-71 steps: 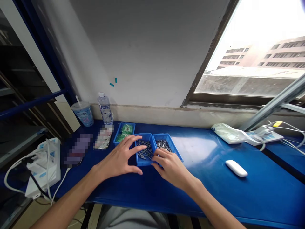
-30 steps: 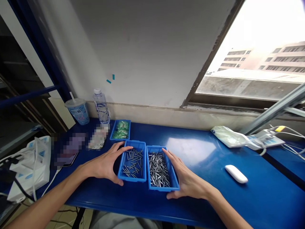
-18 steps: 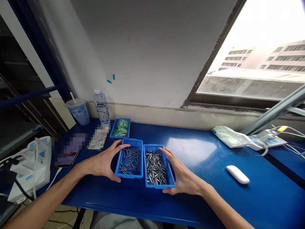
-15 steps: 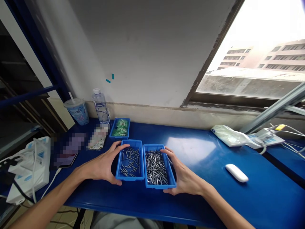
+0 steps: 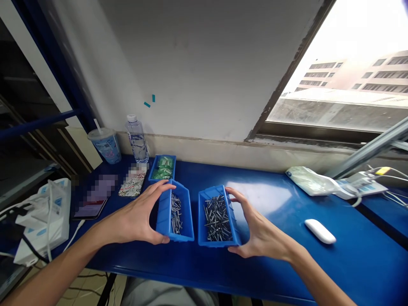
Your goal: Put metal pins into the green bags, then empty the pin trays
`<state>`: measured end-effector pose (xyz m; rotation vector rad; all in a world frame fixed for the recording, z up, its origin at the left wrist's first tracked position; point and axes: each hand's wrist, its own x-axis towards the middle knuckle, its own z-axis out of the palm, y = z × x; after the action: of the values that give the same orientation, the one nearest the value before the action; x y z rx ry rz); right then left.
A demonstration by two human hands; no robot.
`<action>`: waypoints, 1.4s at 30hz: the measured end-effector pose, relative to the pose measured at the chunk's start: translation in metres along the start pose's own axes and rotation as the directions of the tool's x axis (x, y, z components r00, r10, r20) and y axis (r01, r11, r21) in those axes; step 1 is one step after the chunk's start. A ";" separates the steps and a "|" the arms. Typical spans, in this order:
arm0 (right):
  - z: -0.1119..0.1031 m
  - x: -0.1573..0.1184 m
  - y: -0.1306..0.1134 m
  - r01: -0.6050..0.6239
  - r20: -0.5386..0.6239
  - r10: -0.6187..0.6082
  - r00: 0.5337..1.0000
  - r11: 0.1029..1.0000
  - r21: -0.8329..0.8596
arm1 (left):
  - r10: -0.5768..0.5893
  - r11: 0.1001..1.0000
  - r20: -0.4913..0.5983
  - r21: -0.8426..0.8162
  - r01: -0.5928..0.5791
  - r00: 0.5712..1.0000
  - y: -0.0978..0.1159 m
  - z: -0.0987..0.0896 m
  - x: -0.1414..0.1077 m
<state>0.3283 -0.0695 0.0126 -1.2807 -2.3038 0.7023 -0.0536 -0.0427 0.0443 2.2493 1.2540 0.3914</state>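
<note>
Two small blue plastic trays stand side by side near the front of the blue table. My left hand grips the outer wall of the left tray and tips it up toward the right; its few metal pins have slid to the low side. My right hand grips the outer wall of the right tray, which is heaped with metal pins and tilted slightly to the left. A narrow gap separates the two trays.
A third blue tray with green parts sits behind, by a water bottle and a lidded cup. Two phones lie at the left, white boxes with cables further left. A white oblong device and a plastic bag lie right.
Both hands pulled the two trays from the back toward the front edge. In the last half second each hand tilted its tray inward and the trays moved slightly apart.
</note>
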 end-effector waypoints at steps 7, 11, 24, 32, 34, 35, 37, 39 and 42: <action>-0.018 0.012 -0.010 -0.016 0.056 0.024 0.998 0.989 -0.146 | 0.030 0.996 0.105 0.086 -0.039 0.994 0.022 -0.011 0.017; -0.029 0.024 -0.025 0.020 0.121 0.008 0.993 0.973 -0.229 | 0.039 0.993 0.118 0.103 -0.051 0.992 0.031 -0.009 0.028; -0.018 0.041 -0.033 0.088 0.176 -0.061 0.983 0.984 -0.156 | 0.084 0.996 0.218 0.000 -0.086 0.972 0.032 -0.001 0.034; 0.019 0.037 -0.007 0.115 0.010 -0.118 0.993 0.979 0.167 | 0.133 0.991 0.105 -0.030 -0.130 0.986 0.025 0.018 0.033; 0.020 0.039 -0.006 0.138 -0.010 -0.138 0.990 0.974 0.181 | 0.148 0.989 0.102 -0.007 -0.148 0.984 0.026 0.019 0.035; 0.020 0.039 -0.007 0.142 -0.008 -0.143 0.990 0.973 0.181 | 0.148 0.989 0.108 0.006 -0.150 0.983 0.026 0.018 0.035; 0.017 0.039 -0.007 0.135 0.002 -0.138 0.990 0.976 0.173 | 0.138 0.989 0.118 0.028 -0.142 0.983 0.027 0.015 0.036; 0.013 0.039 -0.008 0.122 0.002 -0.124 0.992 0.979 0.163 | 0.123 0.991 0.117 0.046 -0.129 0.986 0.028 0.012 0.036; 0.011 0.039 -0.011 0.116 -0.007 -0.116 0.993 0.982 0.150 | 0.111 0.990 0.117 0.079 -0.121 0.987 0.030 0.010 0.038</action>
<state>0.2958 -0.0435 0.0143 -1.0696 -2.2588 0.8198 -0.0081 -0.0268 0.0536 2.3890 1.1049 0.2533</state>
